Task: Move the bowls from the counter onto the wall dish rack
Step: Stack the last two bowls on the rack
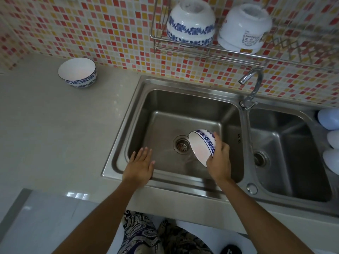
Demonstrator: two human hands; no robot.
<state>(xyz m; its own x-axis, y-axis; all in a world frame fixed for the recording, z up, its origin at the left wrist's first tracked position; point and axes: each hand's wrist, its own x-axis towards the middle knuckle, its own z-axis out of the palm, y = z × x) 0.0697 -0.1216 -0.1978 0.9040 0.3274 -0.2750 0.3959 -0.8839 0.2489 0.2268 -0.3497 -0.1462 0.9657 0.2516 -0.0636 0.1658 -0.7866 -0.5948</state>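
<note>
My right hand (219, 162) grips a white bowl with a blue flower band (200, 146), tilted on its side over the left sink basin (139, 114), its mouth facing left. My left hand (141, 165) is flat and open, fingers spread, resting at the basin's front left rim, holding nothing. A second blue-patterned bowl (78, 72) stands upright on the counter (55, 125) at the back left. On the metal wall dish rack (183, 50) two bowls sit upside down: a blue-patterned one (190, 24) and a white one (244, 28) to its right.
A chrome faucet (252, 85) rises between the two basins, below the rack. The right basin (286, 143) lies beside it. Three pale rounded objects (330, 120) sit at the far right edge. Mosaic tile covers the wall behind.
</note>
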